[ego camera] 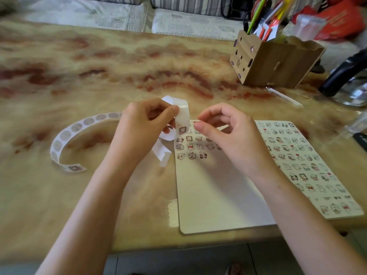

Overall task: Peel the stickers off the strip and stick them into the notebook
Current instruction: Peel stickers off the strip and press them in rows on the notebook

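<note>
You are gripping the strip (183, 116) in your left hand (143, 128), fingers curled round the backing just left of the notebook (214, 195), and one printed sticker (182, 130) is sitting on the strip's near end, facing you. Your right hand (228, 135) is hovering just beside it over the far part of the left page, thumb and forefinger a little apart with nothing visible between them. The right page is looking full and the left page is carrying only a few rows at its far edge, so I judge you are well past halfway in the book, with a long curl of strip lying on the table (119, 66) to the left, waiting. You are working on a glossy beige and red-brown marbled top; a wooden pen holder (276, 62) is standing far right, and striped cushions (188, 18) are lining the far side.
</note>
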The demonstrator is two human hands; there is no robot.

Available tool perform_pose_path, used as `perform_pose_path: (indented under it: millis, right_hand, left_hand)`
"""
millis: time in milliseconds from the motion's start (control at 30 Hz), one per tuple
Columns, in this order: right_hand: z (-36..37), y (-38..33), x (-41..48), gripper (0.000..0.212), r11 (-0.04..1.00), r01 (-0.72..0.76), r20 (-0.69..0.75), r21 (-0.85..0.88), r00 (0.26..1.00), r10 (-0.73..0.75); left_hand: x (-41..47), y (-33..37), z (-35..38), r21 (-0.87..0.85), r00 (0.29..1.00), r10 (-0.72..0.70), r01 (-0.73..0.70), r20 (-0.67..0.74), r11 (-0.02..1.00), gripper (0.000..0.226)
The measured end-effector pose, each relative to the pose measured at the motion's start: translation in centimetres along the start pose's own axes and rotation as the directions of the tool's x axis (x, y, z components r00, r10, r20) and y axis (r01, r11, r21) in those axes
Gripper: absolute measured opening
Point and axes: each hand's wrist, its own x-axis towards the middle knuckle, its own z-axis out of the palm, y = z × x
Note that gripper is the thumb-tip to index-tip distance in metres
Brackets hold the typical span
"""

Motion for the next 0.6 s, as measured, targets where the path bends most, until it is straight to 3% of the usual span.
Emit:
perform_pose_path:
  millis: [433, 600]
  right_hand:
    - [1.3, 0.0, 0.0, 0.015, 0.992, 0.079, -0.035, 0.098, 0.996, -0.076]
    - [1.1, 0.1, 0.2, 0.012, 0.989, 0.085, -0.073, 0.121, 0.994, -0.077]
  left_hand:
    - [0.2, -0.2, 0.5, -0.066, 0.999, 0.032, -0.033, -0.008, 0.997, 0.018]
    - [0.1, 0.0, 0.4, -0.077, 1.0, 0.02, -0.019, 0.012, 0.997, 0.028]
